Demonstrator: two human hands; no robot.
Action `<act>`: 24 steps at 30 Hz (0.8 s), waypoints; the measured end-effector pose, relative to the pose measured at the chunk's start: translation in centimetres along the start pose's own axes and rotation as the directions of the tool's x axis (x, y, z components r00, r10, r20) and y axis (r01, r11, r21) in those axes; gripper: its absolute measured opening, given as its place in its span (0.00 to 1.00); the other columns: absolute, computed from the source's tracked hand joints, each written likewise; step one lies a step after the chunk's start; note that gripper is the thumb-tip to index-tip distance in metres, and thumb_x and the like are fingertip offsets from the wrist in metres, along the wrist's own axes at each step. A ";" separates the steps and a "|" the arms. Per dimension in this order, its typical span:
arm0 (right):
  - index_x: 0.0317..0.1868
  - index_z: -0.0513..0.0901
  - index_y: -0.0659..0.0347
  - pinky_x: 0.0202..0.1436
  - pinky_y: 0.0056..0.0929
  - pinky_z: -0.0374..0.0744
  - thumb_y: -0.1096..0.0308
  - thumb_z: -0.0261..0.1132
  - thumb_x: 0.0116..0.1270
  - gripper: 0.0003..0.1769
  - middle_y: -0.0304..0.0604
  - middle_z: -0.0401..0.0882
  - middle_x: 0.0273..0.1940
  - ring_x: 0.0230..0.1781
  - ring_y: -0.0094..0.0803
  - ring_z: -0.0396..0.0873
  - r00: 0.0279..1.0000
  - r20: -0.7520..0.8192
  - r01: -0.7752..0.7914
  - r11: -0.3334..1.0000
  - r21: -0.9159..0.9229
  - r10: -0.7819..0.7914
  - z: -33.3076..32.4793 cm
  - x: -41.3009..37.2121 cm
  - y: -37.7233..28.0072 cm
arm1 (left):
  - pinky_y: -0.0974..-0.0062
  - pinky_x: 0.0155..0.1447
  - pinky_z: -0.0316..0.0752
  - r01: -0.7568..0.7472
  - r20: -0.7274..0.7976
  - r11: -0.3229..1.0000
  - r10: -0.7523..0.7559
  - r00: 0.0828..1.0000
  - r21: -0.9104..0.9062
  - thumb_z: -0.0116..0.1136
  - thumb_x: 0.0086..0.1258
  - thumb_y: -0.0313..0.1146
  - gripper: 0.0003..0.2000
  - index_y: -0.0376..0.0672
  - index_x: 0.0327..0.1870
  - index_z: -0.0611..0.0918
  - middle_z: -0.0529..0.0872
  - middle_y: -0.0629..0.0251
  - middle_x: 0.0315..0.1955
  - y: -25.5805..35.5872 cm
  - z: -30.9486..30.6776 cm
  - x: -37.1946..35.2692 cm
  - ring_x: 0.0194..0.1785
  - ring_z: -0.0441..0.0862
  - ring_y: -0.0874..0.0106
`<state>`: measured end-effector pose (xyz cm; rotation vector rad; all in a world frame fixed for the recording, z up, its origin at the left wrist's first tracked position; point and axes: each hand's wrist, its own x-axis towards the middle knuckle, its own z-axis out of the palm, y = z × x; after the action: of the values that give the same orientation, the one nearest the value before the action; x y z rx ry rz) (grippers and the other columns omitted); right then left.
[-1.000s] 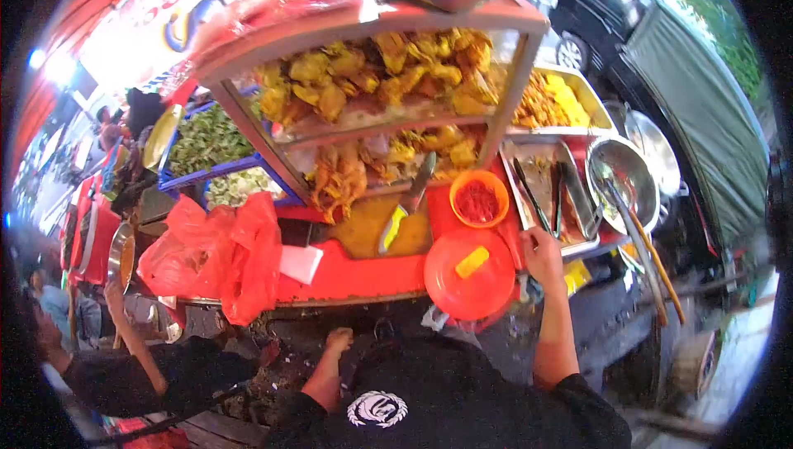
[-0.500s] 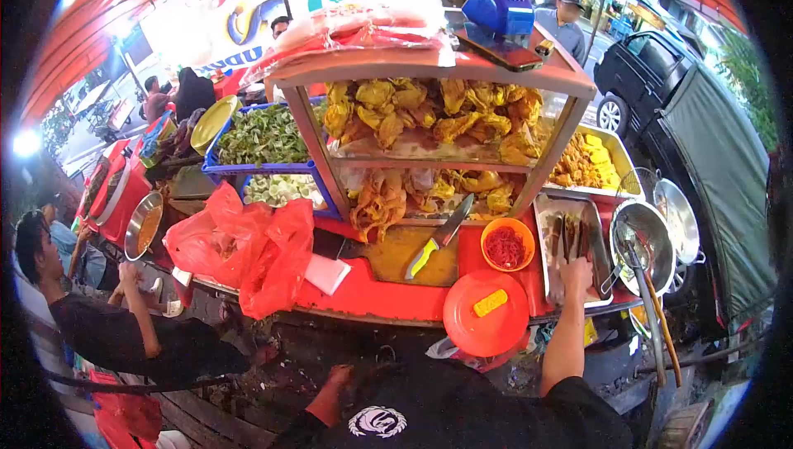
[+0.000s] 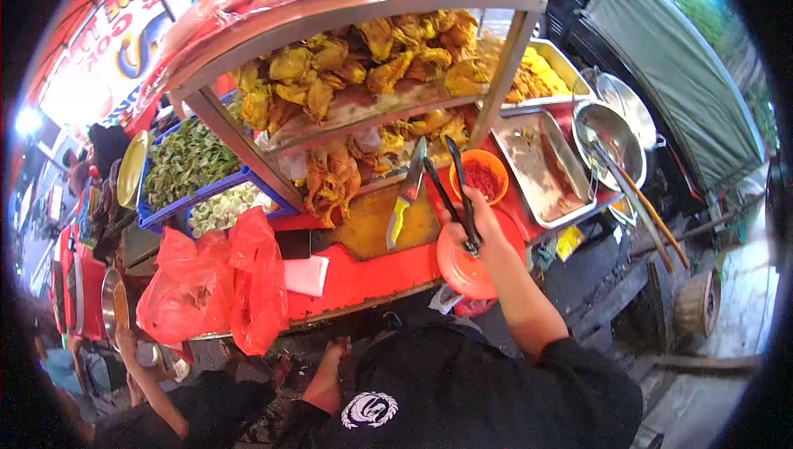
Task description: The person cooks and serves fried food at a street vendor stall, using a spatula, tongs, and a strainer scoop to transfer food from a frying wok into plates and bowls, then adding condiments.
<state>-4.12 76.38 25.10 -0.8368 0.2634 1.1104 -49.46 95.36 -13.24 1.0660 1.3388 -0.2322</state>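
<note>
My right hand [image 3: 486, 222] is closed around black tongs [image 3: 459, 211], whose arms are apart and point up and away from me. Nothing shows between the tips. Behind the hand lies a red-orange plate [image 3: 462, 274], partly covered by it. An orange bowl of red shreds [image 3: 481, 180] stands just beyond the tongs. Left of the tips, a knife with a yellow-green handle [image 3: 398, 221] rests on a worn cutting board [image 3: 363, 226]. My left hand [image 3: 337, 354] hangs low near my body, in front of the counter edge, its fingers dark and unclear.
Yellow chicken pieces [image 3: 314, 69] fill a display case [image 3: 487, 77]. A metal tray [image 3: 520, 152] holds long brown pieces. Right of it are a strainer pan [image 3: 607, 131] and long-handled tools. Red plastic bags [image 3: 206, 284] and white paper [image 3: 306, 275] lie left. Another person's arm [image 3: 157, 383] is at lower left.
My right hand has moved left with the tongs, from the metal tray to over the red-orange plate. The yellow piece on the plate is now hidden. My view has turned and tilted down.
</note>
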 end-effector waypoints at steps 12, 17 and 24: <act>0.31 0.69 0.56 0.19 0.30 0.69 0.52 0.50 0.72 0.17 0.38 0.67 0.21 0.15 0.28 0.67 0.870 -0.349 0.388 0.920 0.049 -0.348 4.9 11.5 2.9 | 0.80 0.23 0.68 -0.044 0.178 0.926 0.119 0.977 -0.376 0.59 0.68 0.42 0.12 0.45 0.45 0.81 0.81 0.70 0.27 1.0 -5.3 -4.0 0.23 0.78 0.74; 0.34 0.69 0.56 0.18 0.32 0.70 0.53 0.50 0.74 0.16 0.38 0.70 0.24 0.17 0.28 0.68 0.829 -0.362 0.341 0.899 -0.275 -0.425 4.4 9.9 4.7 | 0.78 0.26 0.72 0.020 0.198 0.930 0.057 0.979 -0.367 0.56 0.70 0.44 0.14 0.45 0.48 0.81 0.83 0.68 0.31 -4.3 -6.4 -7.2 0.27 0.80 0.72; 0.40 0.72 0.58 0.15 0.28 0.68 0.50 0.52 0.73 0.17 0.37 0.73 0.31 0.16 0.26 0.68 0.846 -0.351 0.239 0.873 -0.426 -0.402 6.1 4.3 5.7 | 0.77 0.27 0.72 0.117 0.197 0.975 -0.079 0.977 -0.190 0.56 0.70 0.46 0.15 0.45 0.48 0.81 0.83 0.68 0.31 -3.8 -5.7 -4.3 0.29 0.81 0.72</act>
<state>-8.42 84.70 24.07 -1.4154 0.2679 0.6438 -57.10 95.62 -10.65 0.7893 1.2168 -0.2593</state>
